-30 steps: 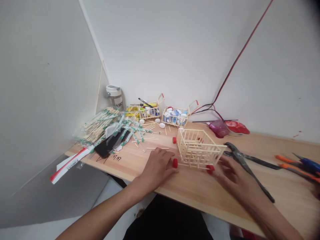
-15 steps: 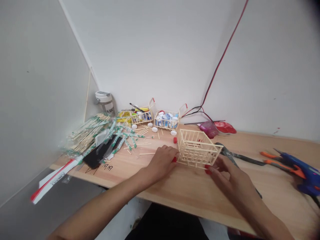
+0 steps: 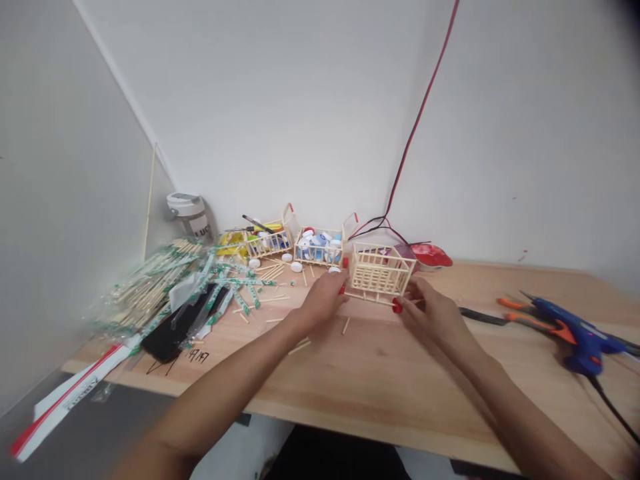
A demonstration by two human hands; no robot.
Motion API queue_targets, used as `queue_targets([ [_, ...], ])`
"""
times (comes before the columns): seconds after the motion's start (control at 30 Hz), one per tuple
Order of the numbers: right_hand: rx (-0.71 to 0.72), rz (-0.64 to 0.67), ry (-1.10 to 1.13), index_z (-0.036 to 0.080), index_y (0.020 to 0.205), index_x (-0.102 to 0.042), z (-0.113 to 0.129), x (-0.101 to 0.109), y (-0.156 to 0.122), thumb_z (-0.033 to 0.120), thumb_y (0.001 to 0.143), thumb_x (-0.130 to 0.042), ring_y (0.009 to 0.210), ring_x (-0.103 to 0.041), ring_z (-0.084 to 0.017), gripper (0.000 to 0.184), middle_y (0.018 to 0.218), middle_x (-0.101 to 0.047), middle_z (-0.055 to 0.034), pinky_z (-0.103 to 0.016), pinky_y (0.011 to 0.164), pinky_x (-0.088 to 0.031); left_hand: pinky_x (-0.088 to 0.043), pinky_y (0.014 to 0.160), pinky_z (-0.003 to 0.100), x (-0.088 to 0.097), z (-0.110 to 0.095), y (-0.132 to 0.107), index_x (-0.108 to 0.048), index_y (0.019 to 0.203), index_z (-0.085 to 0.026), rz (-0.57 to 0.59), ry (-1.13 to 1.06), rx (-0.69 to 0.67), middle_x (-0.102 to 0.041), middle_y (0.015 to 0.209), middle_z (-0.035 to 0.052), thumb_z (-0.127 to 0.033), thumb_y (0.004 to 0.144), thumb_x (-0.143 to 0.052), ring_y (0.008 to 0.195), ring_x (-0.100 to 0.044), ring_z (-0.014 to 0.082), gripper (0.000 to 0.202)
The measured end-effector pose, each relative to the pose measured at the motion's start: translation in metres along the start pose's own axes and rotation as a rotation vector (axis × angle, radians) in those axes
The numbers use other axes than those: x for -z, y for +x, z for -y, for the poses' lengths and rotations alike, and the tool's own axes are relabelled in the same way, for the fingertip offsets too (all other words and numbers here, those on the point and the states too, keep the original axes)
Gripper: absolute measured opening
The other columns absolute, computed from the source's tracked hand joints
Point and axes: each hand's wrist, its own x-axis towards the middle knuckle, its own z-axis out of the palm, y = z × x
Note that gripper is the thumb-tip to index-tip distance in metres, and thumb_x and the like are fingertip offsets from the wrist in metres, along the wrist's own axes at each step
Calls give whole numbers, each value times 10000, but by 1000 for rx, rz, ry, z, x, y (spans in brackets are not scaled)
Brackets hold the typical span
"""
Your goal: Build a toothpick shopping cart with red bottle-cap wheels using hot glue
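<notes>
A small toy shopping cart (image 3: 381, 272) built of thin wooden sticks is between my hands, with red caps as wheels. My left hand (image 3: 326, 297) has its fingers closed at the near left red wheel (image 3: 342, 291). At the near right red wheel (image 3: 397, 305), my right hand (image 3: 431, 308) pinches with thumb and fingers. Whether the wheels touch the table is hard to tell. Behind it stands a finished-looking stick cart (image 3: 320, 250) with white wheels and a red-tipped handle, filled with blue and white caps. Another such cart (image 3: 270, 243) beside it carries caps and a pen.
Bundled sticks in plastic wrappers (image 3: 155, 280) and a black phone (image 3: 170, 333) lie on the left. A lidded cup (image 3: 189, 217) stands against the wall. On the right are a blue glue gun (image 3: 575, 333) and orange-handled pliers (image 3: 537, 319). Loose sticks (image 3: 300, 347) lie near my left arm.
Both hands have carried the cart farther back on the table, toward the wall and the other carts. Loose sticks near my left hand have come into sight. The camera view has shifted right.
</notes>
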Motion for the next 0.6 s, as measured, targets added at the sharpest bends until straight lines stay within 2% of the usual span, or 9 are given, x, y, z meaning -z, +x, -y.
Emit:
queue_targets([
  [0.1,-8,7,-9,214,1060,-647,-3,-3,1,342,779,-576,653,-670,-207,317,784,-723,-40,-317,631,-521,-442,914,337,-2,3,-1,-587,968,-151,-21,-39,0,-668,1073,93,-105,813,-641,1021,-589,232,170],
  [0.27,-17,25,-21,232,999,-683,-6,-1,-1,348,811,-558,777,-693,-220,254,860,-743,-45,-302,685,-510,-437,939,338,-4,4,-4,-600,978,-149,-55,-105,-1,-669,1061,90,-88,809,-647,1025,-588,220,186],
  [0.6,-41,15,-26,224,1033,-691,-10,-8,-1,324,832,-570,749,-679,-210,255,860,-741,-37,-316,696,-489,-450,908,342,-8,4,-3,-623,913,-147,-100,-151,23,-678,988,80,-84,791,-675,972,-601,219,147],
])
